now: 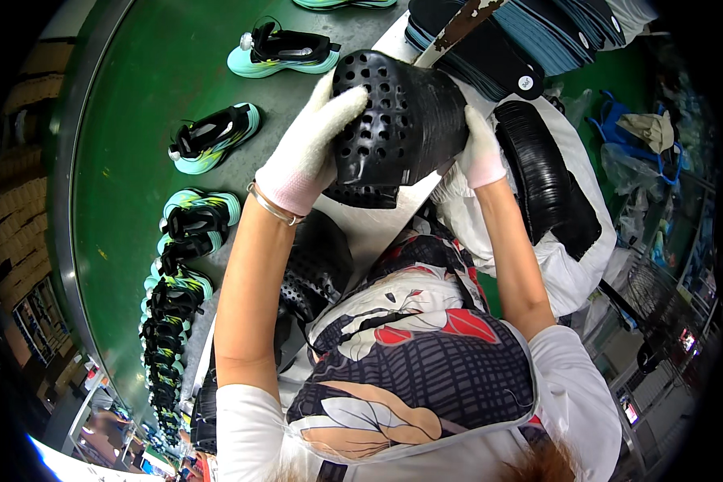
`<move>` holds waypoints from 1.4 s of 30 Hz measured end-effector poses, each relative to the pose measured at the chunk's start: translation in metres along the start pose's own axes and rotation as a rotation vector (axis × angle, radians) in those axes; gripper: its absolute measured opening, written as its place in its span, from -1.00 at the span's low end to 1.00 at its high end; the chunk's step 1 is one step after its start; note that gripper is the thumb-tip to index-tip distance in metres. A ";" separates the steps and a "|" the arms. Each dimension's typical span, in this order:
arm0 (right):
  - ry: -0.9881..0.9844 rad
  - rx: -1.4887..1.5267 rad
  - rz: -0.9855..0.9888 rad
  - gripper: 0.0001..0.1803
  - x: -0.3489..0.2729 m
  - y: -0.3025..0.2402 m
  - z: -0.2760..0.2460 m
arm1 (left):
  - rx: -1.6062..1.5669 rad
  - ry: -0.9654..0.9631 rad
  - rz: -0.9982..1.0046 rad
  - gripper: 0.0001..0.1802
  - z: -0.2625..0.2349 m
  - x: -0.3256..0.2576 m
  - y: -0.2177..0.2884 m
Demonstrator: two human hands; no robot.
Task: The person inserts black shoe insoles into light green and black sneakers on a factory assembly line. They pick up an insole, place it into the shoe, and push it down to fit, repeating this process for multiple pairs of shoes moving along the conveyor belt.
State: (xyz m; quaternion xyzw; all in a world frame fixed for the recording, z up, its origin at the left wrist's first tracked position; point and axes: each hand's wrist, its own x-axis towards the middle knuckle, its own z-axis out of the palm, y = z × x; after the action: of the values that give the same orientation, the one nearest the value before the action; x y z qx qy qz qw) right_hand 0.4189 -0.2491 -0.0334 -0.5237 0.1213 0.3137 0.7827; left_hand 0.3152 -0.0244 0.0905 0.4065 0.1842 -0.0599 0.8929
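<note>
Find a glossy black, curved, rubber-looking moulding (426,120), punched with round holes on one half and finely ridged on the other, toward 1 o'clock in the view, held up in front of the body. Clamped from two sides: at its 9 o'clock edge by a white-gloved left hand (317,140), with the thumb laid across the holes, and at its 3 o'clock edge by a white-gloved right hand (480,145). Cannot tell, from this side, how the hidden fingertips sit, nor whether made of one piece or nested layers.

Looks firm yet a little springy, hardly fragile; likely more bulky than heavy, though weightier if layered. May slide on the smooth ridged end, so best gripped at the holed face, where knit fabric should catch, and braced at the opposite edge. Keep squeezing even, to avoid bowing or fanning.

Just below, at 7 o'clock from it, shows a black perforated piece (365,195); near, between 3 and 4 o'clock, lies a shiny black ribbed stack (538,169).
</note>
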 end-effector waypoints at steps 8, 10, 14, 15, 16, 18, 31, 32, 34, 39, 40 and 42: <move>-0.022 -0.375 -0.382 -0.68 -0.026 -0.020 -0.038 | 0.151 -0.081 0.069 -0.59 -0.001 0.031 -0.012; 0.250 -0.199 -0.274 -0.65 -0.028 -0.015 -0.037 | -0.015 -0.100 -0.122 -0.59 -0.016 0.052 -0.022; 0.334 -0.441 -0.372 -0.62 -0.017 -0.007 -0.060 | -0.079 -0.230 -0.083 -0.57 -0.035 0.070 -0.044; 0.325 -0.533 -0.394 -0.62 -0.019 -0.012 -0.053 | -0.125 -0.235 -0.077 -0.55 -0.042 0.072 -0.049; 0.317 -0.623 -0.420 -0.62 -0.020 -0.017 -0.046 | -0.123 -0.215 -0.092 -0.53 -0.047 0.074 -0.052; 0.405 -0.840 -0.476 -0.59 -0.017 -0.014 -0.042 | 0.113 -0.097 -0.134 -0.46 -0.056 0.080 -0.055; 0.311 -1.016 -0.561 -0.59 0.004 -0.010 -0.036 | 1.121 0.196 0.023 -0.29 -0.094 0.061 -0.062; 0.298 -0.982 -0.541 -0.59 0.005 -0.009 -0.041 | 1.200 0.216 0.020 -0.28 -0.097 0.057 -0.063; 0.277 -1.001 -0.494 -0.54 0.002 -0.011 -0.054 | 1.327 0.265 0.036 -0.28 -0.077 0.039 -0.053; 0.373 -0.973 -0.650 -0.57 -0.017 -0.029 -0.045 | 1.595 0.341 0.469 -0.47 -0.067 0.001 -0.037; 0.401 -0.911 -0.618 -0.65 -0.019 -0.026 -0.056 | 1.596 0.336 0.449 -0.49 -0.064 -0.008 -0.033; 0.421 -0.848 -0.541 -0.68 -0.034 -0.020 -0.066 | 1.538 0.362 0.373 -0.53 -0.060 -0.030 -0.028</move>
State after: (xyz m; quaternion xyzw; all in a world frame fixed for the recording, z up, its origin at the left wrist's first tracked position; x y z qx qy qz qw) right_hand 0.4141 -0.3255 -0.0283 -0.8575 -0.0010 0.0108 0.5144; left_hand 0.2635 0.0007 0.0457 0.9338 0.1622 0.0466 0.3155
